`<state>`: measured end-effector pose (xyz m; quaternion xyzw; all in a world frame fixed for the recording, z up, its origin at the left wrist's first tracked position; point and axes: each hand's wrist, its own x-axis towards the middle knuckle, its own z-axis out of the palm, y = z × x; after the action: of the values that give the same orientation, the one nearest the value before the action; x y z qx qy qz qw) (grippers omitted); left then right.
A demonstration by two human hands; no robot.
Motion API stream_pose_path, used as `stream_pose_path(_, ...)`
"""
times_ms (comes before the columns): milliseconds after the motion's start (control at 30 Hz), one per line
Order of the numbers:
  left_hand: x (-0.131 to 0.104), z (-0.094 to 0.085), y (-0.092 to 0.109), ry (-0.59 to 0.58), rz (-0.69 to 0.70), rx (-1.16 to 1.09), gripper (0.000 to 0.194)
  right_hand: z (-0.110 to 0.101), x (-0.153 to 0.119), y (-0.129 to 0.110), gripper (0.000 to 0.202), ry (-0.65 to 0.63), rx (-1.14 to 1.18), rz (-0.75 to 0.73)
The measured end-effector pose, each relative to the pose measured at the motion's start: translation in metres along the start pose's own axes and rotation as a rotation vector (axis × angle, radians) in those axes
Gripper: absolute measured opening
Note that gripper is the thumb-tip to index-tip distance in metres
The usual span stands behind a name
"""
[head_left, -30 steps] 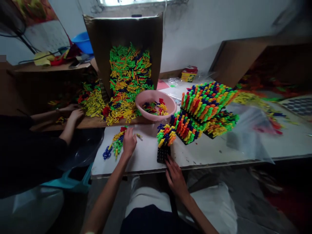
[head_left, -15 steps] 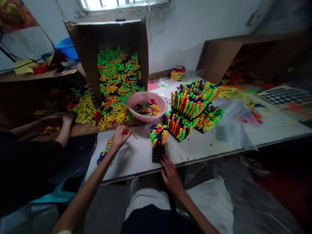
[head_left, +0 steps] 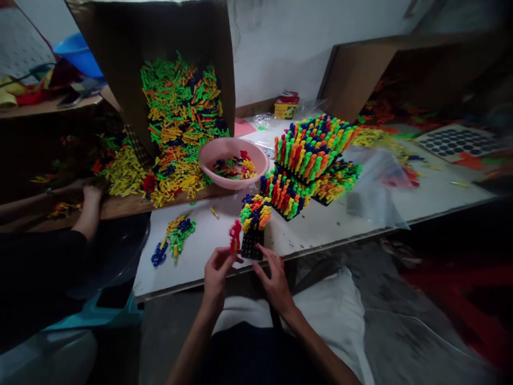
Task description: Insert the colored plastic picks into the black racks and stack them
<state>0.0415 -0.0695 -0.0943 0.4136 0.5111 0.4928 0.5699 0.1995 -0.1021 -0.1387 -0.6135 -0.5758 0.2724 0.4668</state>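
Note:
A small red plastic toy figure stands upright between the pinched fingertips of my left hand, at the left side of a black pegboard-like tray full of holes. Multicoloured little figures fill the far part of that tray in rows. With thumb and fingers apart, my right hand rests its fingertips at the tray's near right edge. A small pile of blue, yellow and green figures lies to the left on the white table, and a single yellow piece lies behind my left hand.
Filled trays of figures are stacked behind the working tray. A pink basin holds loose pieces. An upright cardboard box spills figures. Plastic bags lie right. Another person's hand works at the far left.
My left hand has come from the loose pile to the tray's left side, bringing the red figure upright. My right hand stays by the tray. The view has shifted slightly.

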Motion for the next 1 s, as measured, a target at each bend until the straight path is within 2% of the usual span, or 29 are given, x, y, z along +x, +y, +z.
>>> stream_pose_path(67, -0.014, 0.009, -0.01, 0.002, 0.152, 0.265, 0.023, -0.004, 0.004, -0.018, 0.047, -0.011, 0.243, 0.149)
stream_pose_path(133, -0.02, 0.016, -0.017, -0.036, 0.229, 0.434, 0.02, -0.009, 0.011, -0.027, 0.041, -0.006, 0.4, 0.248)
stream_pose_path(200, -0.018, 0.02, -0.021, -0.126, 0.222, 0.505, 0.019, -0.015, 0.02, -0.025, 0.037, -0.02, 0.475, 0.265)
stream_pose_path(267, -0.007, 0.021, -0.021, -0.197, 0.22, 0.589, 0.017, -0.022, 0.032, -0.016, 0.036, -0.114, 0.477, 0.205)
stream_pose_path(333, 0.008, 0.02, -0.021, -0.23, 0.233, 0.721, 0.012, -0.028, 0.043, -0.002, 0.036, -0.206, 0.414, 0.108)
stream_pose_path(400, 0.025, 0.02, -0.021, -0.211, 0.222, 0.826, 0.011, -0.03, 0.053, 0.013, 0.035, -0.194, 0.289, 0.011)
stream_pose_path(500, 0.045, 0.023, -0.023, -0.097, 0.229, 0.856, 0.016, -0.025, 0.06, 0.035, 0.031, -0.107, 0.034, -0.139)
stream_pose_path(633, 0.061, 0.036, -0.03, 0.06, 0.272, 0.925, 0.02, -0.009, 0.051, 0.052, 0.022, -0.111, -0.189, -0.346)
stream_pose_path(800, 0.068, 0.051, -0.041, 0.171, 0.166, 1.082, 0.036, 0.012, 0.031, 0.051, 0.02, -0.044, -0.284, -0.381)
stream_pose_path(1000, 0.072, 0.051, -0.046, 0.121, 0.291, 1.248, 0.042, 0.026, 0.022, 0.05, 0.023, -0.011, -0.317, -0.378)
